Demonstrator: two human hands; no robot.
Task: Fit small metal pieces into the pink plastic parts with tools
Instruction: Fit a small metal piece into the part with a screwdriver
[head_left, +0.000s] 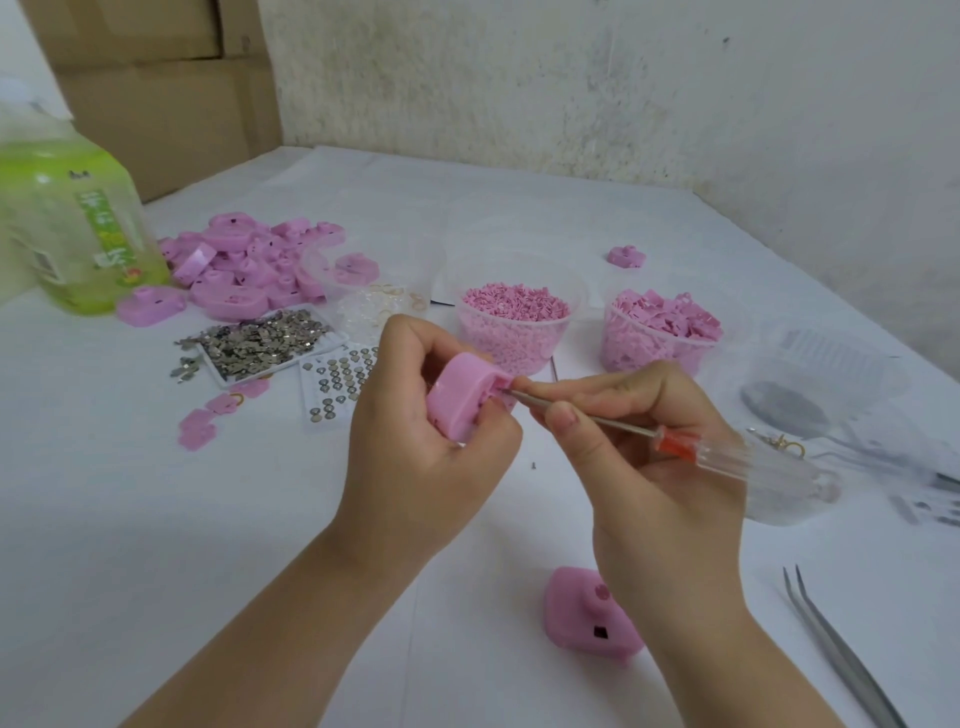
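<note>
A white-covered table (156, 519) is set against a rough wall (571, 78). At centre a pink plastic part (460, 402) is gripped by the left hand (410, 457); a screwdriver (680, 446), pinched by the right hand (649, 478), is pressed into its slot. At ten o'clock a pink heap (244, 265) and a tray of metal pieces (265, 338) are seen: much is judged left.

Left grip (415, 415) curled round a pink plastic part (462, 397), held above the desk (208, 545). Right grip (639, 441) pinches the shaft of a clear-handled screwdriver (691, 444) — its tip set at a recess in the part's edge. A second pink part (582, 616) lies by the right wrist, with tweezers (841, 654) at far right. Behind: tray of small metal pieces (265, 338), heap of pink parts (249, 265), tub of pink granules (514, 322), tub of pink chips (660, 327) — and a green bottle (72, 228) at left.
</note>
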